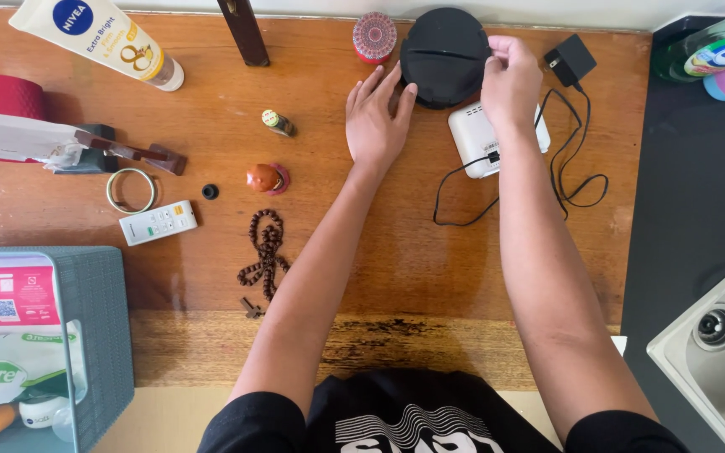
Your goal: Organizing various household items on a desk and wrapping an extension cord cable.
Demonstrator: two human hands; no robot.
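Round black plastic disc (445, 55) at far edge of wooden table (211, 268), steadied by flat open left hand (377, 117); right hand (509, 75) pinched closed on rim. Judged light, rigid, smooth; best gripped by edges

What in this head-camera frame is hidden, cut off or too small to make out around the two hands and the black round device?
Head view only:
- Black round device: left hand and right hand cover both its sides, so the grip there is unclear.
- White box: the right forearm hides part of it.
- Dark wooden piece: cut off by the top edge.
- Grey basket: cut off by the left and bottom edges.
- Small black ring: too small to identify.
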